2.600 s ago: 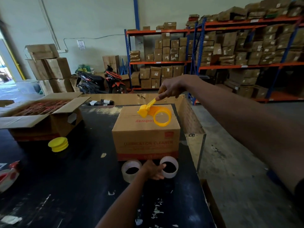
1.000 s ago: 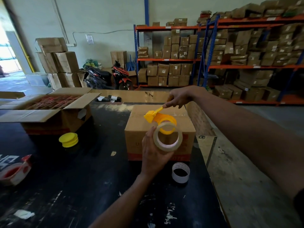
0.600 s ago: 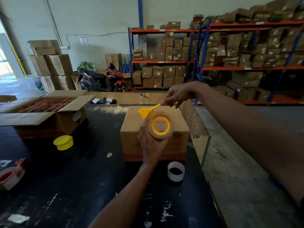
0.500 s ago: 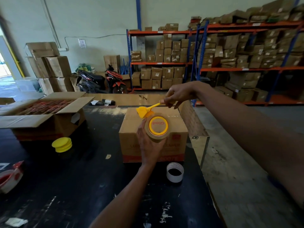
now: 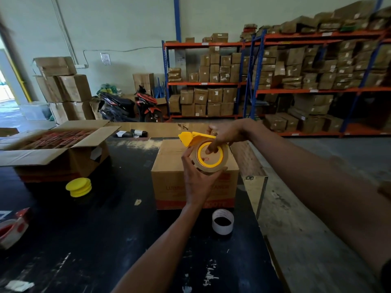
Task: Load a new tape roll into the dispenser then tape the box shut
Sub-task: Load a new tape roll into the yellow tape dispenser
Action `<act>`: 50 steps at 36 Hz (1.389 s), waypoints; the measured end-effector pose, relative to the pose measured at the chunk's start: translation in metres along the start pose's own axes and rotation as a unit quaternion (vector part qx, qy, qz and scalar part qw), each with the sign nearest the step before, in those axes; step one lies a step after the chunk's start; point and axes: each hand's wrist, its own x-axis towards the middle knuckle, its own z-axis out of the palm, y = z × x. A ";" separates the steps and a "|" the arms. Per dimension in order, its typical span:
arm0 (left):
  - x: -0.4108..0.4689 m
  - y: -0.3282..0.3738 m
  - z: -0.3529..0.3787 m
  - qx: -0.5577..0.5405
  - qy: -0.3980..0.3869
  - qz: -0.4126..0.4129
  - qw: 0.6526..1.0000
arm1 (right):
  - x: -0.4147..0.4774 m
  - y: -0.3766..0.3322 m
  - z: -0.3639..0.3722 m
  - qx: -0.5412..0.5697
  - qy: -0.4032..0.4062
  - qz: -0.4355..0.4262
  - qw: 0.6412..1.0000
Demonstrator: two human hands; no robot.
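Red dispenser [image 5: 13, 226]: sitting at the far left edge of the black table [image 5: 84, 240], partly cut off by the frame.
Open carton [image 5: 53, 153]: resting on the table's left side, flaps spread wide, reddish contents showing inside.
Yellow discs [image 5: 78, 186]: lying in a small stack on the table, just in front of the open carton.
Dark bottles [image 5: 132, 133]: lying on their sides behind the table's far edge, on a brown cardboard surface.
Box [image 5: 169, 176]: standing closed on the table right of centre, printed side facing the camera, red band running along its base.
Left hand [image 5: 197, 178]: reaching up in front of the box, fingers and thumb curling around the lower and left rim of the tape roll, gripping it.
Tape roll [image 5: 211, 157]: brown, being held in the air over the near top edge of the box, sitting around the yellow wheel of the dispenser.
Yellow dispenser [image 5: 194, 138]: hovering above the box, its blade end pointing left, its wheel showing as a yellow ring inside the roll.
Right hand [image 5: 224, 134]: closing on the dispenser's handle from the right, one finger pressing into the yellow ring.
Empty core [image 5: 222, 222]: a white ring standing on the table, just in front of the box, near the table's right edge.
Shelving [image 5: 275, 81]: orange and blue racks holding cartons along the back wall.
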 end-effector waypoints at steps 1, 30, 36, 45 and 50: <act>0.002 -0.001 0.000 -0.007 -0.009 -0.003 1.000 | 0.001 -0.001 0.004 -0.003 0.016 -0.009 1.000; 0.093 0.014 -0.066 -0.227 -0.283 -0.545 0.756 | -0.015 0.004 0.032 -0.273 0.185 -0.119 0.936; 0.107 0.016 -0.065 -0.228 -0.288 -0.521 0.771 | -0.021 0.013 0.031 -0.281 0.195 -0.106 0.934; 0.101 0.015 -0.052 -0.233 -0.317 -0.531 0.750 | -0.025 0.024 0.029 -0.268 0.223 -0.119 0.929; 0.099 0.006 -0.046 -0.271 -0.320 -0.537 0.732 | -0.024 0.030 0.027 -0.267 0.224 -0.119 0.930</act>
